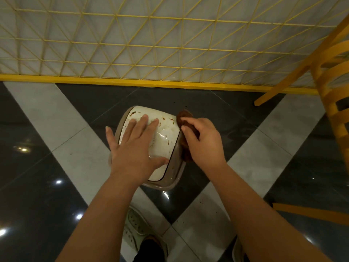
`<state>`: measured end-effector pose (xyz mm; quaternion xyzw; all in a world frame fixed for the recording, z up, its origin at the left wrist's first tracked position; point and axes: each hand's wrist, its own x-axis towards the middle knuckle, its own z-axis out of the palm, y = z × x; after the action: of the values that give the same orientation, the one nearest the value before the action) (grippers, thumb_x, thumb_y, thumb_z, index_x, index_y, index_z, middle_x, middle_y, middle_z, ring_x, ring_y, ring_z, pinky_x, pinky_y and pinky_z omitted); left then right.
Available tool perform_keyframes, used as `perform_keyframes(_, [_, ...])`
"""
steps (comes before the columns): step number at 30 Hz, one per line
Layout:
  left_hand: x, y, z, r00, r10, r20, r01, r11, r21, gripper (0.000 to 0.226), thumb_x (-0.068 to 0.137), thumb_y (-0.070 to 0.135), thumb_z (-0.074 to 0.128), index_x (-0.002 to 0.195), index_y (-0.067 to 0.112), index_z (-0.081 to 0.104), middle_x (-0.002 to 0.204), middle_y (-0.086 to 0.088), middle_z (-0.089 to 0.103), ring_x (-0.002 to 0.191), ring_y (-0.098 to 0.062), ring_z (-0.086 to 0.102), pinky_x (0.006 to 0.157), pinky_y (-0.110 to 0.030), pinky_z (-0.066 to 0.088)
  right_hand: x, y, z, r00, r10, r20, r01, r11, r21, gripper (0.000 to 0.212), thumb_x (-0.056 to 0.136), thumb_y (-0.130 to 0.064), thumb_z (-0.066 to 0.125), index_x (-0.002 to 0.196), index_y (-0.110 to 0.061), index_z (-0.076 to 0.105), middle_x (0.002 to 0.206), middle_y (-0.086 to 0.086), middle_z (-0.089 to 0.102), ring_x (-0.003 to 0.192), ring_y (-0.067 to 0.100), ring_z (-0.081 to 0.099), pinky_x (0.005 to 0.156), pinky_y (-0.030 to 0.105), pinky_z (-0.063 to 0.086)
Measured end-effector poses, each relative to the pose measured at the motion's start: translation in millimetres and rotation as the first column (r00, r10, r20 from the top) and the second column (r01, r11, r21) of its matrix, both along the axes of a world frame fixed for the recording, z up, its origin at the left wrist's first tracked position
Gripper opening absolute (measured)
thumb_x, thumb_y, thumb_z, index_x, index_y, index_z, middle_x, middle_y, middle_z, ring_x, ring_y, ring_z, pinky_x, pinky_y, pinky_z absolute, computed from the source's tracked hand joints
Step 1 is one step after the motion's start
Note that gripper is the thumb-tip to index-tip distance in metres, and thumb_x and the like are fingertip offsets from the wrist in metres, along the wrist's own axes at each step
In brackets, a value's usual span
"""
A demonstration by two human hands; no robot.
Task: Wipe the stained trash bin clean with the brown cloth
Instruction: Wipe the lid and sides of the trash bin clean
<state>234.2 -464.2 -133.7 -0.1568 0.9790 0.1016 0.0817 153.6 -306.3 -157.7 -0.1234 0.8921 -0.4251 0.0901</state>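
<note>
On the dark-and-pale tiled floor (pixel 62 118) before a yellow lattice fence (pixel 151 44), beside a yellow chair (pixel 332 87), the stained trash bin (pixel 166 133) sits under the flat, spread left hand (pixel 134 146), while the right hand (pixel 204 142) grips the brown cloth (pixel 184 118), seemingly against its side.

Glossy floor (pixel 62 114) of dark and pale tiles, with reflected light spots. Beyond it, yellow lattice partition (pixel 132 44); wooden chair (pixel 328 87) at the partition's right end.

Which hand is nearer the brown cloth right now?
Right. The right hand is gripping the brown cloth against the right side of the trash bin. The left hand lies flat on the bin's top, apart from the cloth.
</note>
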Motion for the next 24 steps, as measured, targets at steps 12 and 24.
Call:
perform_keyframes(12, [-2,-3,-1,1.000,-0.008,0.002,0.008,1.000,0.024,0.098,0.072,0.065,0.062,0.146,0.046,0.000,0.158,0.015,-0.003,0.145,-0.011,-0.008,0.105,-0.056,-0.023,7,7,-8,0.998,-0.038,-0.054,0.038,0.999,-0.003,0.036,0.093,-0.028,0.054,0.128,-0.036,0.053,0.116,-0.019,0.050,0.100,-0.008,0.045,0.082,0.003,0.034])
perform_keyframes(24, [-2,0,-4,0.996,0.040,-0.082,-0.035,0.997,0.062,0.064,0.090,0.054,0.044,0.145,0.046,0.014,0.157,0.015,0.008,0.145,-0.010,0.001,0.109,-0.055,-0.016,80,27,-31,0.967,0.166,-0.193,-0.191,0.974,-0.120,0.022,0.086,-0.011,0.066,0.107,-0.017,0.071,0.110,-0.002,0.062,0.102,0.006,0.058,0.090,0.021,0.049])
